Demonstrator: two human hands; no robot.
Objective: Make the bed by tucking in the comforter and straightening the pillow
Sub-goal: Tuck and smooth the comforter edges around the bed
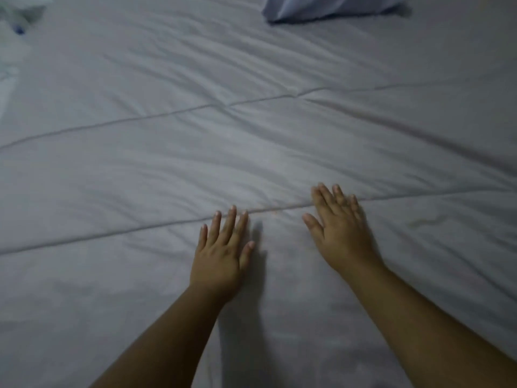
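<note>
Dim room, bed filling the whole view. Grey comforter point(251, 141) is lying spread across it, wrinkled, with stitched seams running left to right on a slant.

Both my hands are resting palm-down on it, low in the view. Left hand point(221, 256) is lying flat, fingers point(230, 219) straight and slightly fanned, tips reaching the nearer seam point(140, 229). Right hand point(338, 233) is lying flat too, a bit farther up, fingers straight and close together, tips crossing that same seam; it's looking slightly blurred. Both are holding nothing, just pressing on cloth. Hands are sitting near each other, not touching, with a strip of comforter between them.

Pillow point(321, 8), pale bluish, is lying at the far top edge, right of centre, mostly cut off by the frame and well apart from both hands.

Pale clutter point(16, 21) with a blue bit is sitting in the top left corner; too blurred to tell what. Faint mark point(425, 221) is showing on the comforter just right of my right hand.
</note>
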